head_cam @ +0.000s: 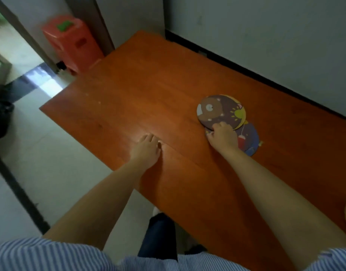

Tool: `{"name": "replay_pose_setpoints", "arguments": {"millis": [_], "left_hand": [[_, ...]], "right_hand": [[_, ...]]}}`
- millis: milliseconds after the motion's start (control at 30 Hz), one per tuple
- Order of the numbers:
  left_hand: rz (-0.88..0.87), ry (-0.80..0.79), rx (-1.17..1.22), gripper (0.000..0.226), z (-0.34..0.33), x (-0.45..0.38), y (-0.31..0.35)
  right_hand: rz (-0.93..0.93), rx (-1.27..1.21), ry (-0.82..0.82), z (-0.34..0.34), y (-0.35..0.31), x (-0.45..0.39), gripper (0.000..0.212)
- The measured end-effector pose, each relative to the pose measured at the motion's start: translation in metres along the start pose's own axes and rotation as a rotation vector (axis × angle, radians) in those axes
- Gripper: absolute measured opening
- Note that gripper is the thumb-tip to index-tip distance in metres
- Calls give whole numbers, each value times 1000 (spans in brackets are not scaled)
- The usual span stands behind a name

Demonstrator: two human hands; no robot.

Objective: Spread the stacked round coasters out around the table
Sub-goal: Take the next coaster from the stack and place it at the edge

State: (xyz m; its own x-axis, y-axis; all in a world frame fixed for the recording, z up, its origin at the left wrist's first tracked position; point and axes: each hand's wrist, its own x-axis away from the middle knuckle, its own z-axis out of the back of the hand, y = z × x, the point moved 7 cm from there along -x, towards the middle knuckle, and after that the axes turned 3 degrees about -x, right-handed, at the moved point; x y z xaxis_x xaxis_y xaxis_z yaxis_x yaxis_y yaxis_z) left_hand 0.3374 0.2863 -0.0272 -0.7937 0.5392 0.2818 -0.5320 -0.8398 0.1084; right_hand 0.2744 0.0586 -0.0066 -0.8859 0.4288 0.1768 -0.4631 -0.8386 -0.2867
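A round brown coaster with a bear picture (219,111) lies on the orange wooden table (148,90), a yellow one peeking out under its right rim. A blue coaster (249,138) lies nearer me, partly overlapped by them. My right hand (223,136) rests over the blue coaster, its fingers pinching the near edge of the brown coaster stack. My left hand (146,149) lies flat on the bare table to the left, holding nothing, fingers slightly apart.
A red plastic stool (70,42) stands past the table's far left corner by a doorway. A white wall (266,36) runs along the table's right side. Pale floor tiles (51,153) lie to the left of the table's edge.
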Motion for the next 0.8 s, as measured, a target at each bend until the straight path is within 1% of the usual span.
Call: {"name": "replay_pose_setpoints", "arguments": {"millis": [67, 133, 233, 300, 433, 533, 600, 667, 733, 800], "left_hand": [[-63, -58, -18, 51, -8, -23, -10], [-135, -107, -52, 59, -20, -38, -19], [-252, -104, -151, 63, -33, -48, -30], [-301, -73, -165, 63, -37, -49, -35], [-341, -16, -145, 65, -41, -53, -36], [-356, 1, -138, 66, -43, -54, -36], [-353, 7, -120, 66, -44, -55, -37], [-349, 8, -103, 65, -44, -54, -39], [-356, 16, -94, 65, -41, -55, -40], [-332, 44, -81, 64, -35, -53, -40]], "right_hand": [[-71, 16, -36, -8, -3, -12, 42], [-139, 27, -30, -14, -5, -22, 48], [-199, 67, 15, -20, -9, -35, 43], [-230, 92, 32, -22, -12, -42, 40], [-203, 108, 75, -23, -15, -49, 30], [-185, 2, 112, -20, -14, -45, 23], [-212, -52, 153, -13, -11, -39, 18], [-226, -76, 194, -5, -9, -29, 18], [-195, -116, 243, -1, -11, -14, 20], [-113, -193, 270, 4, -19, 8, 17]]}}
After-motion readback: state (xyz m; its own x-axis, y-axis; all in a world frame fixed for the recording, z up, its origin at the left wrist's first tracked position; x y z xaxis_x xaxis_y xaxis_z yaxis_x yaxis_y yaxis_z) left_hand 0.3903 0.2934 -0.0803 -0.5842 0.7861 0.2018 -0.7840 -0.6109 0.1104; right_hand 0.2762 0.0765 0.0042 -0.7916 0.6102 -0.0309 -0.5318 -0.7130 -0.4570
